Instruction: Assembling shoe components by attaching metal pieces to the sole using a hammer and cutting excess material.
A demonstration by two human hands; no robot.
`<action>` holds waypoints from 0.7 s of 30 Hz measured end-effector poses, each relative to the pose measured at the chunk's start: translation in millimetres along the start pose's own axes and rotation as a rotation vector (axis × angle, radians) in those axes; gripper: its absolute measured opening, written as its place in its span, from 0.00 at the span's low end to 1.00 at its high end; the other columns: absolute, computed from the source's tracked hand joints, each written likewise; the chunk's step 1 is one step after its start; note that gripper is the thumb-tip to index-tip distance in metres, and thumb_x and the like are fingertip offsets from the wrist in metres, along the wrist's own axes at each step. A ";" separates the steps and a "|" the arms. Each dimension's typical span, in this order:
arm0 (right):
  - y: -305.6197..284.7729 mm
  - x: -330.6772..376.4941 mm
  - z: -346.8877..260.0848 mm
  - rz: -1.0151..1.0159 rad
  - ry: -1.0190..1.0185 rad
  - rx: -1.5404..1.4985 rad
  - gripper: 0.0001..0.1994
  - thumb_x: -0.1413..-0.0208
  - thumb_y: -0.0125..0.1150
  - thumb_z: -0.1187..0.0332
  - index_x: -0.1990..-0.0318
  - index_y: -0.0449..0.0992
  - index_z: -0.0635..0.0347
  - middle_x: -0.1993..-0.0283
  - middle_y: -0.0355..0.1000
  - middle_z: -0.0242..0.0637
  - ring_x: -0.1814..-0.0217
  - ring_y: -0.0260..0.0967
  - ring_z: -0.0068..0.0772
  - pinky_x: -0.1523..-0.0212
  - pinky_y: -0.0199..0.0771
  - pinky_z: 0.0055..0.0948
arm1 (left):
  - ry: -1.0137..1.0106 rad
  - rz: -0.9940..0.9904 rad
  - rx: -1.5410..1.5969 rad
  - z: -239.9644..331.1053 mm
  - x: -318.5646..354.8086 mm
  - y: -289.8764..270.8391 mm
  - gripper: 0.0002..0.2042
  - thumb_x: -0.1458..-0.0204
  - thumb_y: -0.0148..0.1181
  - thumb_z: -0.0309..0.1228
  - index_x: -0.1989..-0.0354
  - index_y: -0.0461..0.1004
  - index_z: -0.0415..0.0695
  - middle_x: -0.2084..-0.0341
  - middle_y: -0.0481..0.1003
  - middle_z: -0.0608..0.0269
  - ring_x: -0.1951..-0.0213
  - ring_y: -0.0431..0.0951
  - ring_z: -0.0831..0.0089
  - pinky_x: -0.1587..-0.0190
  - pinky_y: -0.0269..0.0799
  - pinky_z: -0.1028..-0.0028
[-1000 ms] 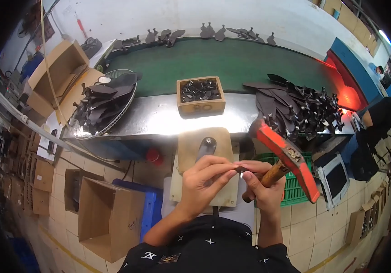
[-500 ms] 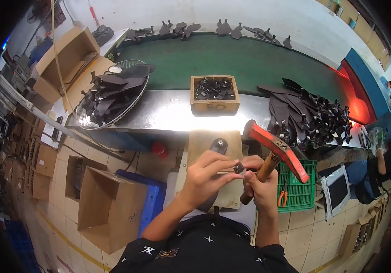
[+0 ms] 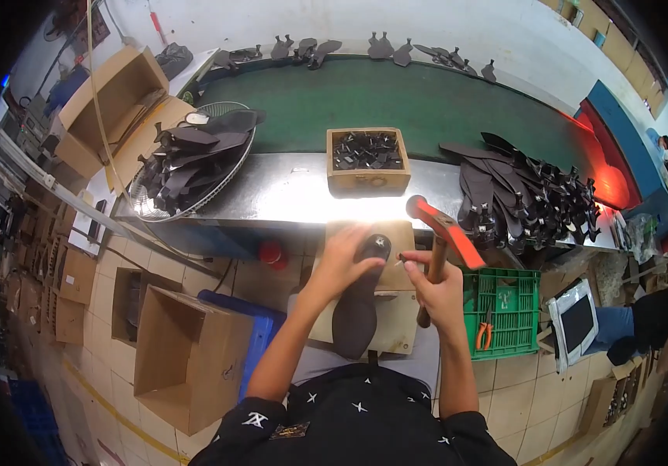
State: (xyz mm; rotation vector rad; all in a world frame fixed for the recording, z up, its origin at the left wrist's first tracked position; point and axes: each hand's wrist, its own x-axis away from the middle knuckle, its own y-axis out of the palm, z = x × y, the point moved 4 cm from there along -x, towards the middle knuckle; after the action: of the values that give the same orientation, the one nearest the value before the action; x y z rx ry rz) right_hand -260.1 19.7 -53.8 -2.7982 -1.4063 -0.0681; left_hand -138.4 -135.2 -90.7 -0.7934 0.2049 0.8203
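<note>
At centre frame, the left hand (image 3: 347, 260) pressed flat on a dark, elongated leather piece (image 3: 357, 311) lying over a small wooden block (image 3: 396, 311) on the person's lap. The right hand (image 3: 435, 291) gripped a wooden-handled hammer with a red head (image 3: 447, 225), raised just right of centre. A wooden box of dark metal fittings (image 3: 367, 158) sat on the steel bench (image 3: 272, 190) above.

Black short-sleeve tee w/ white stars, bare forearms, grey trousers
</note>
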 end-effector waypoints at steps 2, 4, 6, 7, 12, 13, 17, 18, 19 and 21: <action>1.0 -13.2 1.0 -0.060 -0.065 0.132 0.09 0.42 0.64 0.71 0.55 0.79 0.64 0.82 0.63 0.20 0.83 0.56 0.10 0.82 0.51 0.17 | 0.103 -0.036 0.036 -9.7 -7.9 8.0 0.28 0.59 0.72 0.28 0.44 0.73 0.42 0.55 0.78 0.54 0.54 0.77 0.58 0.45 0.68 0.66; 1.7 -27.8 9.3 -0.057 -0.174 0.234 0.10 0.43 0.65 0.71 0.56 0.80 0.65 0.81 0.63 0.20 0.81 0.55 0.10 0.81 0.52 0.19 | 0.046 -0.190 0.080 -15.0 -14.5 16.1 0.20 0.56 0.70 0.28 0.52 0.78 0.41 0.59 0.80 0.54 0.57 0.79 0.60 0.47 0.70 0.68; 3.3 -39.3 13.1 -0.059 -0.291 0.354 0.12 0.46 0.67 0.71 0.56 0.79 0.67 0.78 0.69 0.26 0.78 0.60 0.14 0.76 0.60 0.24 | -0.055 -0.125 0.184 -12.7 -10.3 12.6 0.17 0.56 0.69 0.28 0.56 0.79 0.40 0.62 0.80 0.54 0.59 0.80 0.61 0.50 0.72 0.69; 4.8 -46.3 18.8 -0.057 -0.295 0.355 0.12 0.46 0.67 0.71 0.56 0.79 0.67 0.78 0.69 0.26 0.78 0.60 0.14 0.76 0.60 0.24 | -0.161 -0.066 0.289 -14.4 -7.0 10.6 0.14 0.55 0.69 0.28 0.59 0.80 0.39 0.64 0.80 0.54 0.61 0.80 0.62 0.53 0.73 0.70; 20.4 -65.0 19.7 -0.144 -0.403 0.352 0.10 0.49 0.64 0.76 0.58 0.77 0.67 0.68 0.76 0.45 0.68 0.73 0.41 0.64 0.71 0.35 | -0.173 -0.036 0.227 -13.6 -4.1 6.3 0.14 0.56 0.69 0.27 0.59 0.80 0.39 0.65 0.80 0.54 0.63 0.80 0.66 0.58 0.73 0.71; 22.2 -67.0 20.0 -0.155 -0.416 0.422 0.10 0.51 0.62 0.79 0.59 0.77 0.66 0.69 0.75 0.47 0.67 0.73 0.48 0.63 0.71 0.36 | -0.189 -0.047 0.221 -13.7 -4.9 6.7 0.14 0.56 0.69 0.27 0.58 0.80 0.39 0.65 0.80 0.54 0.63 0.79 0.66 0.58 0.73 0.71; 28.3 -67.6 13.5 -0.168 -0.441 0.445 0.11 0.55 0.60 0.82 0.61 0.76 0.66 0.68 0.73 0.50 0.64 0.69 0.57 0.61 0.71 0.39 | -0.151 -0.010 0.269 -13.8 -3.2 3.8 0.14 0.55 0.69 0.28 0.58 0.80 0.39 0.66 0.79 0.53 0.64 0.79 0.66 0.58 0.73 0.71; 29.8 -68.2 11.4 -0.162 -0.486 0.437 0.11 0.55 0.60 0.81 0.61 0.76 0.65 0.67 0.73 0.51 0.64 0.70 0.57 0.62 0.71 0.39 | -0.157 -0.010 0.268 -13.6 -3.7 3.6 0.15 0.56 0.70 0.28 0.59 0.80 0.39 0.66 0.79 0.53 0.64 0.80 0.66 0.59 0.73 0.70; 30.8 -67.7 9.8 -0.157 -0.531 0.428 0.11 0.55 0.60 0.81 0.61 0.76 0.65 0.66 0.73 0.51 0.64 0.70 0.56 0.62 0.70 0.39 | -0.164 -0.011 0.268 -13.6 -3.5 4.0 0.15 0.56 0.70 0.28 0.59 0.80 0.39 0.66 0.79 0.53 0.64 0.80 0.66 0.59 0.74 0.70; 28.4 -66.7 9.0 -0.183 -0.546 0.490 0.12 0.56 0.60 0.81 0.61 0.76 0.64 0.65 0.74 0.49 0.63 0.71 0.56 0.61 0.71 0.39 | -0.150 0.009 0.262 -14.7 -2.5 5.3 0.15 0.56 0.71 0.28 0.58 0.80 0.40 0.67 0.79 0.53 0.66 0.80 0.66 0.61 0.74 0.70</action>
State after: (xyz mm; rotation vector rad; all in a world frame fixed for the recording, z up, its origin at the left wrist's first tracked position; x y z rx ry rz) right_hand -276.7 -50.5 -65.3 -2.3541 -1.4913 0.9630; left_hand -142.0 -144.8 -102.8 -0.4832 0.1782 0.8380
